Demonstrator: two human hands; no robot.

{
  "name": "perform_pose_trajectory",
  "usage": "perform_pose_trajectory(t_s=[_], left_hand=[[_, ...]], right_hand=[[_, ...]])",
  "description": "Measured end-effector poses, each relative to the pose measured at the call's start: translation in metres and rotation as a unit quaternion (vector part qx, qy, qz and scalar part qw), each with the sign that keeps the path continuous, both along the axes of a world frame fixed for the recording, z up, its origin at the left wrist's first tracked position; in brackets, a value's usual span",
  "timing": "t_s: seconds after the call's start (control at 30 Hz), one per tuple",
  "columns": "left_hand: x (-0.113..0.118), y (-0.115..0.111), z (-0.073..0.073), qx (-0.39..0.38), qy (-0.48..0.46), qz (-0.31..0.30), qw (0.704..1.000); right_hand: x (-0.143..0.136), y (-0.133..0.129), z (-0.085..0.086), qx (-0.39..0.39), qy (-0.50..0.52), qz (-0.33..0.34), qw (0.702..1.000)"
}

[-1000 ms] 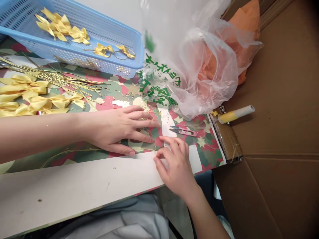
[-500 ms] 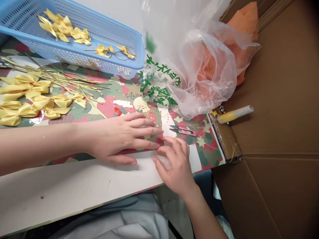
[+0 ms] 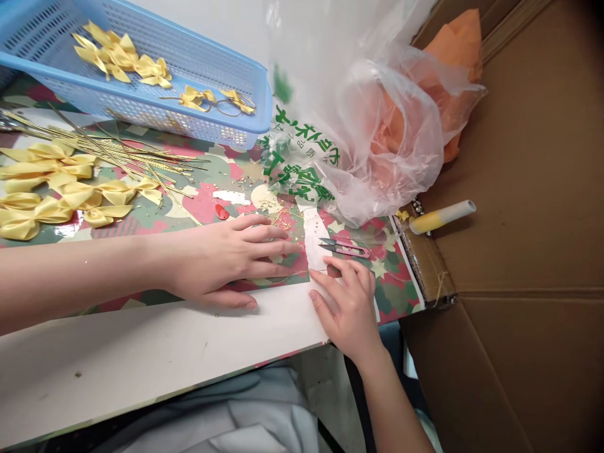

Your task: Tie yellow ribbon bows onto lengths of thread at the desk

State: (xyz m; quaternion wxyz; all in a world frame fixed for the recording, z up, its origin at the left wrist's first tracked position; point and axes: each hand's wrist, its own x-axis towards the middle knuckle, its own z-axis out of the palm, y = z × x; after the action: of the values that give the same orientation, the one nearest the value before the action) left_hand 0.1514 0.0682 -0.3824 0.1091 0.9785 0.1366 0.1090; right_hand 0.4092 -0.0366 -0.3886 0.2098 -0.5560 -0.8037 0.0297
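I'm splaying the left hand (image 3: 240,255) open, likely for steadying; I can't tell if the right hand (image 3: 350,302), near thread snips (image 3: 361,252), is pinching.

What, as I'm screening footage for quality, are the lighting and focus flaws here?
Head view: white glare on the glossy tablecloth beside the bows; head view: a faint soft shadow by the left hand on the white strip; head view: the bag's upper green patch looks blurry; head view: the top right corner darkens to black over the cardboard.
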Motion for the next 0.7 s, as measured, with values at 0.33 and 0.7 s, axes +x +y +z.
perform_pose_trajectory(t_s=[0.33, 0.7], left_hand=[[0.001, 0.005, -0.003, 0.006, -0.002, -0.019, 1.0], [0.001, 0.009, -0.001, -0.014, -0.017, -0.003, 1.0]], right_hand=[[-0.023, 0.017, 0.008, 0.006, -0.01, 0.028, 1.0], [-0.004, 0.021, 0.013, -0.07, -0.056, 0.091, 0.992]])
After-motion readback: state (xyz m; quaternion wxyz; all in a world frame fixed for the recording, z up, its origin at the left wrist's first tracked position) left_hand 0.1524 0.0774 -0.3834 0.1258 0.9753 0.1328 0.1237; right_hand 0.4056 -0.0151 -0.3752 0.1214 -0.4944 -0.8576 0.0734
